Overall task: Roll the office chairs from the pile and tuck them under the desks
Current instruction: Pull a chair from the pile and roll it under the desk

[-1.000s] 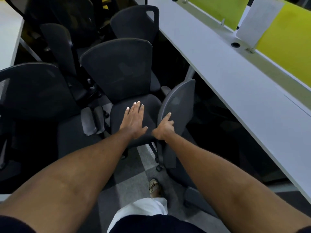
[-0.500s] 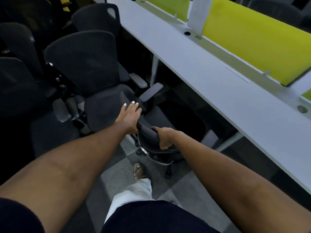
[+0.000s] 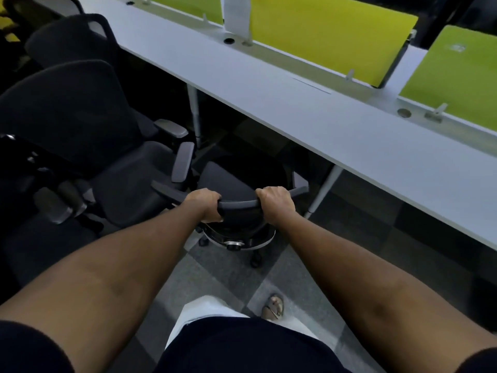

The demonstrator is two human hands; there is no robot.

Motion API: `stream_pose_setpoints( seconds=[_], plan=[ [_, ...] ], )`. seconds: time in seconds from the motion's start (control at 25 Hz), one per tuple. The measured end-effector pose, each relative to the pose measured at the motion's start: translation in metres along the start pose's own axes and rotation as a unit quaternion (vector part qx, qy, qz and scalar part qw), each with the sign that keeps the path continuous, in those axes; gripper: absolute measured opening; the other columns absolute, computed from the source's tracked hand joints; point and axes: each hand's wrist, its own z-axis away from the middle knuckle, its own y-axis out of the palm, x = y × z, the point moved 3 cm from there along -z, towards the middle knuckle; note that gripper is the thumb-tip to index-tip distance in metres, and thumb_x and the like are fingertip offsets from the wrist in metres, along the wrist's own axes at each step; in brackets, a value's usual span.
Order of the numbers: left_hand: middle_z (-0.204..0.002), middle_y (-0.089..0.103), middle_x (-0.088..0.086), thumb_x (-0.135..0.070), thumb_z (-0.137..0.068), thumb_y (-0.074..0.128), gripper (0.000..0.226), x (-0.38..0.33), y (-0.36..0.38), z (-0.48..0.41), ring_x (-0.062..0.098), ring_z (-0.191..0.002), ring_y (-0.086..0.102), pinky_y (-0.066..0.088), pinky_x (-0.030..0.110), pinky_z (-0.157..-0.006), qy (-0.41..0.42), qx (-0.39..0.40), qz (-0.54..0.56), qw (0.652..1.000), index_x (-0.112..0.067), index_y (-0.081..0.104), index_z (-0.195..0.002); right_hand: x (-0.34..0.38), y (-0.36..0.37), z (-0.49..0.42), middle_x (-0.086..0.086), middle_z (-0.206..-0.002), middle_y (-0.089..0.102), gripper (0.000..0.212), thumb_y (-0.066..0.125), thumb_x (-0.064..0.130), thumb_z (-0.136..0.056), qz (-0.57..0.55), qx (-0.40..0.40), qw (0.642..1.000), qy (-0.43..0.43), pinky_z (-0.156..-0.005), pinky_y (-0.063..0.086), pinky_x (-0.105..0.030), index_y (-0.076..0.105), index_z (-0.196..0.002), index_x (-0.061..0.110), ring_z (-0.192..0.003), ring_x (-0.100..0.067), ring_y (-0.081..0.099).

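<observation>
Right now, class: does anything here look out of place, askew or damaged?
Yes. Left of the black chair gripped by the left hand and right hand, several dark grey-armed office chairs stand jammed together at differing angles, not tucked under the long white desk. Nothing looks spilled or broken.

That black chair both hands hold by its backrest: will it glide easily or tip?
It probably rolls easily: casters show under the chair. Pushed high, where the left hand and right hand grip the backrest, it might tilt if one snags on carpet.

Dark short sleeves (image 3: 29, 348), dark top (image 3: 242, 348), white trousers (image 3: 204, 309) — 1 strappy sandal (image 3: 274, 306), 2 bare forearms (image 3: 121, 265)
</observation>
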Motion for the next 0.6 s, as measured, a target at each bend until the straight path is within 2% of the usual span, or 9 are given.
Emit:
stream_pose_setpoints(
  seconds=[0.24, 0.4, 0.6],
  plan=[
    [-0.087, 0.067, -0.004, -0.049, -0.072, 0.083, 0.038, 0.008, 0.022, 0.037, 0.021, -0.086, 0.066, 0.054, 0.032, -0.069, 0.013, -0.051, -0.044, 0.998, -0.028, 0.069, -0.099, 0.041, 0.011, 0.054, 0.004, -0.098, 0.067, 0.023, 0.07, 0.015, -0.086, -0.006, -0.002, 0.999, 0.051, -0.071, 0.036, -0.033, 0.053, -0.098, 0.026, -0.089, -0.023, 0.067],
    [-0.08, 0.066, -0.005, -0.058, -0.065, 0.082, 0.043, 0.006, 0.042, 0.077, 0.02, -0.081, 0.067, 0.06, 0.033, -0.074, 0.089, -0.079, -0.079, 0.99, -0.026, 0.071, -0.092, 0.071, 0.021, 0.112, 0.005, -0.091, 0.068, 0.032, 0.072, 0.014, -0.081, -0.005, -0.018, 0.993, 0.115, -0.069, 0.034, -0.034, 0.043, -0.087, 0.028, -0.087, -0.023, 0.068],
    [-0.09, 0.07, -0.002, -0.07, -0.066, 0.074, 0.053, 0.001, 0.083, 0.139, 0.025, -0.092, 0.068, 0.051, 0.032, -0.073, 0.183, -0.089, -0.095, 0.974, -0.026, 0.069, -0.095, 0.113, 0.03, 0.192, 0.003, -0.087, 0.068, 0.024, 0.063, 0.007, -0.079, -0.021, -0.017, 0.982, 0.19, -0.068, 0.033, -0.035, 0.049, -0.084, 0.025, -0.085, -0.026, 0.067]
  ],
)
